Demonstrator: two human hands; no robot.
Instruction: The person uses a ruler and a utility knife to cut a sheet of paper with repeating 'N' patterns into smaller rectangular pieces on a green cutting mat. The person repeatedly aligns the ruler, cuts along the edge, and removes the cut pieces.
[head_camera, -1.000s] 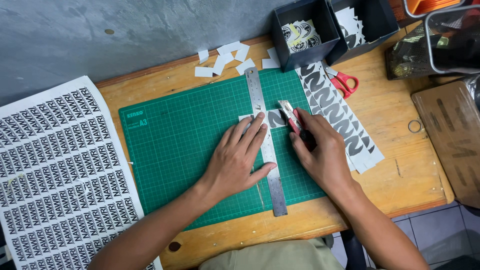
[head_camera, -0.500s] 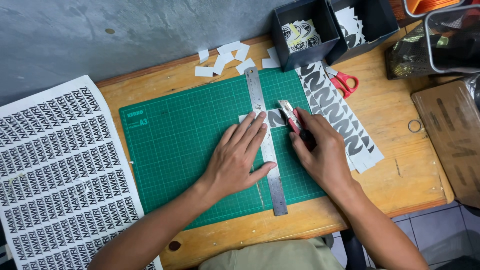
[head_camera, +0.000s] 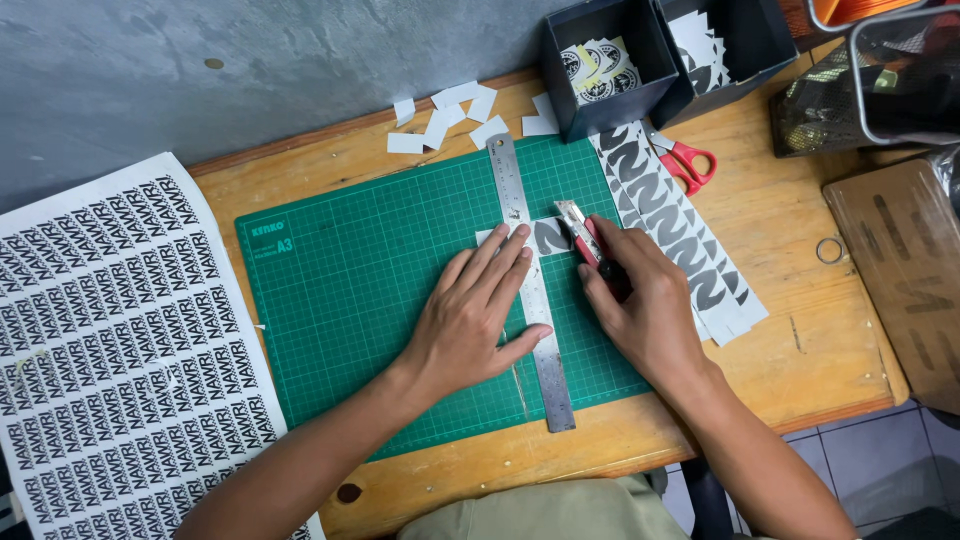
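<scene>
The knife (head_camera: 582, 238) lay clenched in the right hand (head_camera: 645, 305), its blade just right of the ruler (head_camera: 530, 290) on the strip (head_camera: 545, 236), while the left hand (head_camera: 478, 315) pressed flat, fingers spread, on the ruler mid-mat (head_camera: 340, 300)

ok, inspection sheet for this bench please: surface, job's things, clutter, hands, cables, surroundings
Surface: wooden table with a green cutting mat on it.
Job's things: steel ruler lying lengthwise on the mat, over a small printed strip; utility knife beside the ruler's right edge.
Clutter: white paper offcuts behind the mat; cut printed strips; red-handled scissors; a rubber band.
Hands: left hand pressed flat on the ruler; right hand gripping the knife.
Cables: nothing seen.
Surroundings: large printed sticker sheet at left; two dark boxes holding stickers; wire mesh basket; grey wall.
</scene>
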